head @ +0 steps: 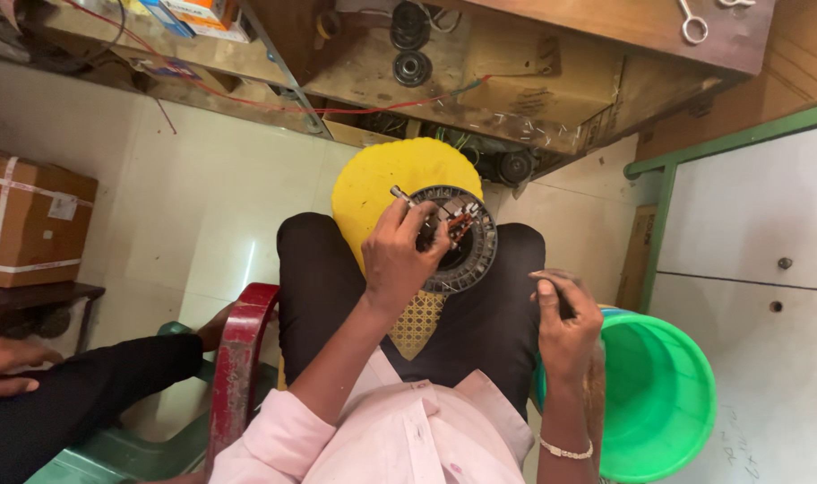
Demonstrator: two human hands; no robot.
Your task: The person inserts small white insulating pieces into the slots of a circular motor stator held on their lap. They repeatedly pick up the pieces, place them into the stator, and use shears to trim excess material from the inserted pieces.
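Note:
My left hand (401,255) grips a round dark ring-shaped part (467,255) with copper-coloured windings showing inside it, held over my lap above a yellow round stool seat (373,184). A thin metal pin sticks out from the ring near my fingers. My right hand (565,323) is to the right, above my thigh, pinching a thin wire or small tool between thumb and fingers. The two hands are apart. I sit on a chair with a red armrest (238,358).
A green plastic bucket (664,394) stands by my right side. A cluttered wooden workbench (516,81) with bearings and wires is ahead. A taped cardboard box (32,220) rests on a low table at left. Another person's hand (5,363) and dark-clad leg are at lower left.

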